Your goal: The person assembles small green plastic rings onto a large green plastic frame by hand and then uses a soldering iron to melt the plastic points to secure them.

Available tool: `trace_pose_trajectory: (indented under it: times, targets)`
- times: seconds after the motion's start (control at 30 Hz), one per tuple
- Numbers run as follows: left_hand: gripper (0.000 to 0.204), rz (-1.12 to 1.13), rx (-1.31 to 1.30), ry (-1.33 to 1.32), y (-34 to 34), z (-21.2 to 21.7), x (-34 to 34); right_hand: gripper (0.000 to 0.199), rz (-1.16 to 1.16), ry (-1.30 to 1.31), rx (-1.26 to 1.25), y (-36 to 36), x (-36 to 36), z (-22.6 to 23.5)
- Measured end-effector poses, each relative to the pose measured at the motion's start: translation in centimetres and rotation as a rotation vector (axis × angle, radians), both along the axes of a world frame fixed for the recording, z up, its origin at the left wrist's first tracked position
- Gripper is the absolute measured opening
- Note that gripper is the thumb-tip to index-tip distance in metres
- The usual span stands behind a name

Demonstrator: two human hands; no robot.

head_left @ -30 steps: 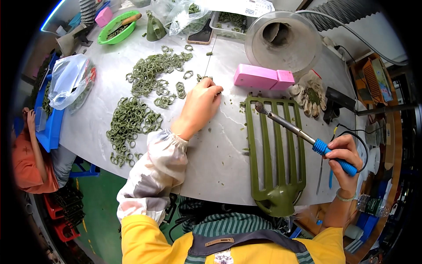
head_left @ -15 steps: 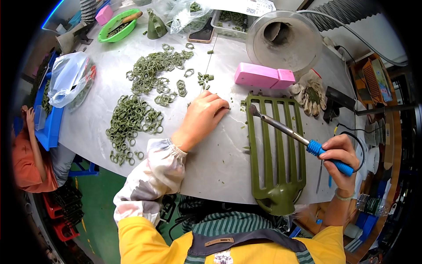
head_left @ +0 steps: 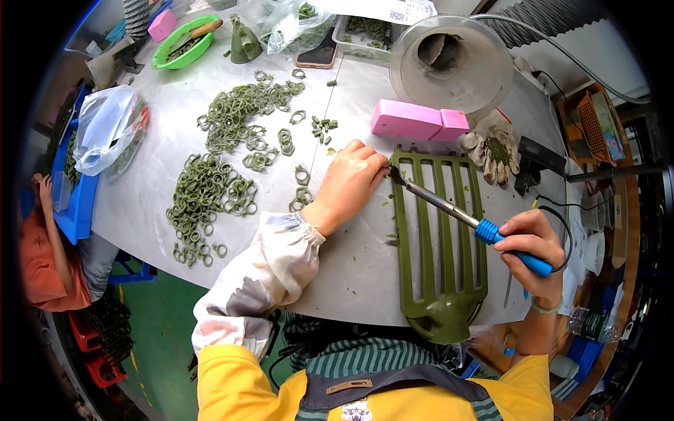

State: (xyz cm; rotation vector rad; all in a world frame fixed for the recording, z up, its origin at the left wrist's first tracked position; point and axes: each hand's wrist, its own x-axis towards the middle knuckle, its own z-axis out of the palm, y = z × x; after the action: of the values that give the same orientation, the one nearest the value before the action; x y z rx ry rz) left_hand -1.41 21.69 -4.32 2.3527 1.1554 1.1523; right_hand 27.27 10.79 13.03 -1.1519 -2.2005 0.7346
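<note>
My right hand (head_left: 531,242) is wrapped round the blue handle of a soldering iron (head_left: 449,209). Its dark tip reaches the far left corner of a green slotted frame (head_left: 442,316), right beside my left fingertips. My left hand (head_left: 349,184) is closed in a pinch there; what it holds is too small and hidden to make out. Behind my left wrist lie a few loose green rings (head_left: 302,175). Further left are two heaps of green rings, a far heap (head_left: 242,112) and a near heap (head_left: 200,193). Short green pegs (head_left: 323,128) lie beyond my left hand.
A pink block (head_left: 407,121), a stained glove (head_left: 495,147) and a large clear round container (head_left: 449,70) stand beyond the frame. Further back are a phone (head_left: 317,55) and a green bowl (head_left: 184,45). Another person (head_left: 53,245) sits at the left. The iron's cord loops at right.
My left hand has moved right to the frame's far corner, uncovering loose rings behind it. The iron's tip has shifted slightly left, to my left fingertips.
</note>
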Motion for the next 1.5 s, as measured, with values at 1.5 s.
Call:
trace_pose_trajectory:
  times: [1.5]
  targets:
    - [0.016,0.007,-0.02,0.014,-1.7,0.7,0.6,0.02,-0.127,0.112,0.04,-2.8,2.4,0.5]
